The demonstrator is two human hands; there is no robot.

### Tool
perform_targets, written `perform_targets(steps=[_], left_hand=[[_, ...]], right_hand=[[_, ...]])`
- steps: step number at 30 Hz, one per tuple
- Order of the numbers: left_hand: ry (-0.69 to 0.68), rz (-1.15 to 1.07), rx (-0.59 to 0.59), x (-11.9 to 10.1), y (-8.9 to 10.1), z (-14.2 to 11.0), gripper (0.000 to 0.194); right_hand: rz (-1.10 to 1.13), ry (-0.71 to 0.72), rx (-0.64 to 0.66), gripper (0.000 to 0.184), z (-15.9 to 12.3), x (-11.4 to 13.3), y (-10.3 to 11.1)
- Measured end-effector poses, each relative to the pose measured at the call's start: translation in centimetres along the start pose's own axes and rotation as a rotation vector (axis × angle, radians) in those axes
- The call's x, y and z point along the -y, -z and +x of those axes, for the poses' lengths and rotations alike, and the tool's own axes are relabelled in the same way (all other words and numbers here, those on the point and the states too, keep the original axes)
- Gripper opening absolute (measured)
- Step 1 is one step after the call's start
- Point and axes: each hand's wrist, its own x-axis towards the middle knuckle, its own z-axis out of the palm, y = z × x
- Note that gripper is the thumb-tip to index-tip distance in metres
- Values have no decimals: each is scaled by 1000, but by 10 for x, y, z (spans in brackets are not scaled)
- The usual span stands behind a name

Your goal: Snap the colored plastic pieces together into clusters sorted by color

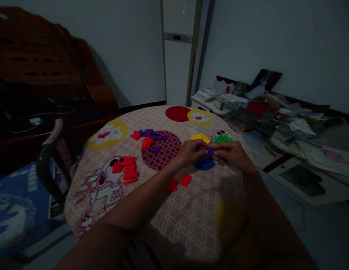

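Both hands meet over the right half of the table. My left hand (194, 150) and my right hand (230, 153) are closed with their fingertips on a small purple plastic piece (209, 150) between them. Just below it lies a cluster of blue pieces (205, 164). Beyond the hands sit a yellow cluster (200, 138) and a green cluster (223, 139). Several loose purple pieces (152, 134) lie left of the middle, with red pieces (147, 142) among them. More red pieces (129, 168) are grouped at the left, and a few red pieces (186, 180) lie near my left forearm.
A patterned cloth covers the round table (185, 225). To the left stand a chair (54, 161) and a wooden bench (45, 63). At the right, a cluttered glass-topped cabinet (292, 131) holds papers and a cup (281, 114). A tall white unit (178, 67) stands behind.
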Motion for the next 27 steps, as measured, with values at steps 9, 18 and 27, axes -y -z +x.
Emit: perform_targets(steps=[9, 18, 27], left_hand=[[-41, 148, -139, -1, 11, 1, 23], [206, 552, -365, 8, 111, -4, 26], [500, 836, -132, 24, 184, -36, 23]], right_hand=[[-261, -84, 33, 18, -10, -3, 36], [-876, -193, 37, 7, -2, -15, 44], [-1079, -192, 30, 8, 3, -27, 37]])
